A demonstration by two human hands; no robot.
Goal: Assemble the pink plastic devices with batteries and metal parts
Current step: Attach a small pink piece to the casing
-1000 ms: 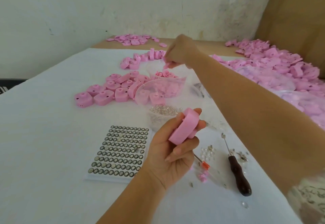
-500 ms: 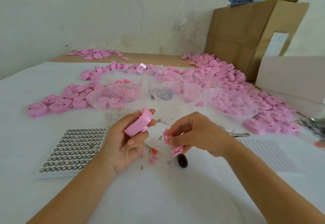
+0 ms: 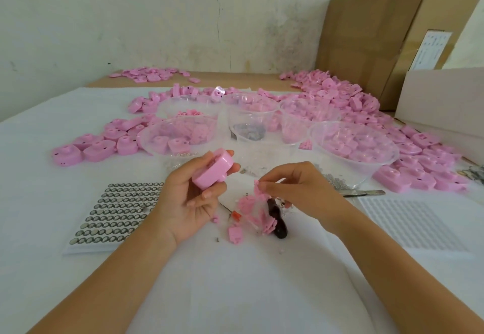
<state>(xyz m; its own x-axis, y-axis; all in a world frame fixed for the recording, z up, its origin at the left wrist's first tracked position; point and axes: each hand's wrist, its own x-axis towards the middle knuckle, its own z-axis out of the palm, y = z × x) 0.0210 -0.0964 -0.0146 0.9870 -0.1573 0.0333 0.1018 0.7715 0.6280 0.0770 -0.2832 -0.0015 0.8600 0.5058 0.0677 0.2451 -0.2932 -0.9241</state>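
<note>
1. The left hand [image 3: 188, 197] had its fingers wrapped round one pink casing [image 3: 212, 170]. It was held up off the counter [image 3: 235, 294], with its long axis tilted from near-left to far-right.
2. The right hand [image 3: 301, 189] sat just to the right of it and a touch lower, thumb and fingertips pinching a small pink piece [image 3: 258, 186]. Piece and casing weren't touching, there was only a narrow gap between them.
3. That gap's the whole thing imo. The piece would need to go left and slightly up to meet the casing, so I'd guess the right hand does the travelling while the left just steadies. I couldn't tell which face of the casing was the open one.
4. Below the right hand, a loose heap of pink bits [image 3: 251, 209] lay on the counter, right beside a dark-handled tool [image 3: 278, 222].
5. The battery sheet [image 3: 117, 210] lay flat at near left, close to the left wrist, so that hand was the nearer one for batteries.
6. Containers, all beyond the hands:
   - The clear bowl on the left [image 3: 142, 138] had pink parts in it.
   - The middle cup [image 3: 235, 118] had grey metal bits at the bottom.
   - The big bowl on the right [image 3: 392, 155] was full of casings.
</note>
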